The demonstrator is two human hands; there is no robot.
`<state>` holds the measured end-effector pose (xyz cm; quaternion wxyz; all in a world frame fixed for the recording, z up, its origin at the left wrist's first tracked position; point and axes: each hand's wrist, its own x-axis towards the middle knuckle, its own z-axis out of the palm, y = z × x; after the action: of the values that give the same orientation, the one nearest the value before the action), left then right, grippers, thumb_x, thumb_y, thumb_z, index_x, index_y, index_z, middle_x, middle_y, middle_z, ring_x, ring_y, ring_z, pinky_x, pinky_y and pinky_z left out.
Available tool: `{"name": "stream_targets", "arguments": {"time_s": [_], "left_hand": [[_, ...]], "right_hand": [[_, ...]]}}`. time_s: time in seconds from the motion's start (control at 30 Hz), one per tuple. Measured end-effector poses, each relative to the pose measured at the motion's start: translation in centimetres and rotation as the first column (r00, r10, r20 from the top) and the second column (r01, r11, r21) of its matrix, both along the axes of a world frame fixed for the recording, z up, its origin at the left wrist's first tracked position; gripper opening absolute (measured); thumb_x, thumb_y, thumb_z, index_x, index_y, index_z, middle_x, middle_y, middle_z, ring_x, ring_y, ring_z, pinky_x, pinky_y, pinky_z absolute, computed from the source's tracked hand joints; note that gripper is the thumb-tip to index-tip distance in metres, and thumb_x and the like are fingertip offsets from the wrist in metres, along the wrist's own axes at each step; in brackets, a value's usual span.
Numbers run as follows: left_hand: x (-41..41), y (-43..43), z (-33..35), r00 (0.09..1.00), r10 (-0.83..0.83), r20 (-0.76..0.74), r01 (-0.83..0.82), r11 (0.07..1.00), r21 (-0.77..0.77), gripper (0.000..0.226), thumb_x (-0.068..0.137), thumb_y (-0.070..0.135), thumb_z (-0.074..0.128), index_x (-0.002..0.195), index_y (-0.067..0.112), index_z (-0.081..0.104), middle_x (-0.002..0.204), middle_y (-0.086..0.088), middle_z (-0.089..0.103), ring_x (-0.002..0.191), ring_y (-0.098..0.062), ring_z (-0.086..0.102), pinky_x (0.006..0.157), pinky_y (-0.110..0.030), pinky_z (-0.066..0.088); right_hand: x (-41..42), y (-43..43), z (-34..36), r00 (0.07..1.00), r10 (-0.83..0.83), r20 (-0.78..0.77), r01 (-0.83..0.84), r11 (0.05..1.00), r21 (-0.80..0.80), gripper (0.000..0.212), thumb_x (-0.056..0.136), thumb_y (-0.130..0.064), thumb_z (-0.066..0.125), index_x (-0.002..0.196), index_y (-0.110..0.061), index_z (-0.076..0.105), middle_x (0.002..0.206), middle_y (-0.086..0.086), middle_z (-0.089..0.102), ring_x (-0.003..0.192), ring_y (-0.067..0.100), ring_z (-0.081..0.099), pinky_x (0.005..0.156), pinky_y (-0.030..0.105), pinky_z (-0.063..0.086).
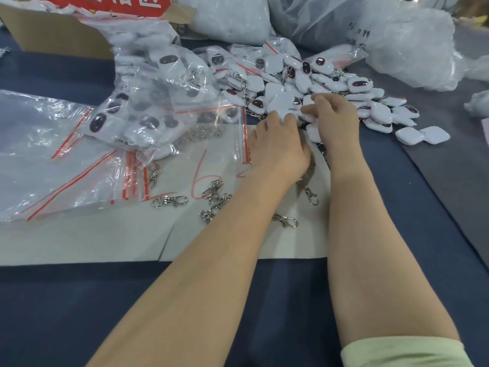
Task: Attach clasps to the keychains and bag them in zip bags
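A heap of white square keychains (328, 83), some with dark oval faces, lies at the back centre-right. Both hands reach into its near edge. My left hand (277, 144) has its fingers curled round a white keychain (287, 115). My right hand (336, 115) pinches at the same white piece from the right. Loose metal clasps (214, 200) lie on the white sheet (105, 239) under my left forearm. More clasps (312, 196) lie between my arms. Clear zip bags (66, 165) with red strips lie at the left.
A bag stuffed with packed keychains (148, 102) sits left of the heap. A cardboard box (53, 33) stands at the back left, and large white plastic sacks (397, 43) at the back right. Dark blue cloth (79, 313) covers the table.
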<state>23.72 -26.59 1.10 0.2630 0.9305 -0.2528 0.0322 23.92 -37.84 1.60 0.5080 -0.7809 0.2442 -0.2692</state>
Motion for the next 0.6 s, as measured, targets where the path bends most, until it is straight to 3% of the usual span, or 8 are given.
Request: {"name": "stream_targets", "arguments": {"time_s": [0.1,0.17,0.23,0.27,0.3,0.37,0.47,0.6], "left_hand": [[0.1,0.4,0.2,0.999,0.019,-0.031,-0.021,0.995,-0.094,0.039,0.095,0.026,0.044,0.129,0.009,0.043,0.134,-0.013,0.040,0.122,-0.033,0.040,0.099,-0.038,0.033],[0.2,0.6,0.5,0.995,0.027,-0.093,-0.043,0.982,-0.183,0.040,0.094,0.020,0.044,0.131,0.006,0.041,0.137,-0.015,0.039,0.124,-0.033,0.039,0.100,-0.037,0.033],[0.4,0.9,1.0,0.989,0.035,-0.143,-0.072,0.962,-0.263,0.040,0.094,0.014,0.043,0.133,0.004,0.041,0.138,-0.015,0.041,0.125,-0.031,0.041,0.101,-0.036,0.034],[0.5,1.2,1.3,0.988,0.047,-0.150,-0.090,0.951,-0.296,0.040,0.094,0.013,0.042,0.133,0.005,0.042,0.137,-0.014,0.042,0.125,-0.029,0.042,0.100,-0.034,0.034],[0.6,1.5,1.6,0.988,0.062,-0.141,-0.105,0.941,-0.322,0.039,0.094,0.012,0.041,0.132,0.006,0.044,0.137,-0.013,0.043,0.124,-0.027,0.043,0.098,-0.033,0.035],[0.9,2.6,2.0,0.992,0.095,-0.082,-0.118,0.930,-0.348,0.037,0.093,0.012,0.041,0.129,0.008,0.048,0.134,-0.011,0.045,0.121,-0.026,0.045,0.096,-0.034,0.036],[1.8,4.1,1.8,0.990,0.140,0.022,-0.130,0.958,-0.255,0.037,0.092,0.017,0.046,0.127,0.008,0.050,0.131,-0.012,0.047,0.119,-0.029,0.045,0.099,-0.037,0.036],[2.2,5.4,-0.1,0.988,0.153,0.024,-0.152,0.987,-0.059,0.040,0.093,0.028,0.050,0.128,0.009,0.047,0.130,-0.013,0.048,0.119,-0.031,0.043,0.097,-0.038,0.034]], "right_hand": [[0.2,0.1,0.3,0.993,-0.088,0.076,0.084,0.995,0.045,0.029,0.095,-0.017,0.046,0.118,-0.014,0.063,0.114,-0.002,0.068,0.104,0.005,0.059,0.083,0.010,0.041],[0.2,0.0,0.0,0.984,-0.164,-0.072,0.161,0.986,-0.047,0.034,0.096,-0.018,0.044,0.126,-0.015,0.058,0.127,0.001,0.060,0.118,0.014,0.052,0.089,0.016,0.037],[0.6,0.1,-0.6,0.960,-0.135,-0.244,0.093,0.980,-0.177,0.020,0.096,-0.021,0.043,0.105,-0.022,0.061,0.105,0.003,0.061,0.103,0.026,0.052,0.080,0.026,0.037],[0.7,0.5,-0.6,0.958,-0.096,-0.272,0.039,0.977,-0.208,0.016,0.095,-0.022,0.043,0.089,-0.027,0.057,0.088,-0.001,0.056,0.089,0.024,0.049,0.074,0.028,0.036],[0.9,1.0,-0.5,0.964,-0.058,-0.258,0.001,0.976,-0.216,0.017,0.095,-0.022,0.044,0.086,-0.027,0.056,0.085,-0.003,0.054,0.085,0.020,0.049,0.074,0.026,0.035],[1.2,2.0,0.0,0.989,0.016,-0.147,-0.046,0.979,-0.201,0.025,0.094,-0.017,0.045,0.110,-0.018,0.064,0.109,-0.001,0.063,0.104,0.013,0.055,0.087,0.020,0.037],[1.3,3.5,0.7,0.991,0.123,0.045,-0.116,0.983,-0.144,0.034,0.090,-0.005,0.042,0.115,-0.013,0.064,0.114,-0.001,0.066,0.109,0.008,0.057,0.091,0.011,0.040],[1.3,4.2,0.4,0.993,0.116,0.008,-0.114,0.984,-0.140,0.036,0.089,0.000,0.039,0.113,-0.012,0.065,0.110,-0.002,0.065,0.100,0.004,0.054,0.072,-0.004,0.035]]}}
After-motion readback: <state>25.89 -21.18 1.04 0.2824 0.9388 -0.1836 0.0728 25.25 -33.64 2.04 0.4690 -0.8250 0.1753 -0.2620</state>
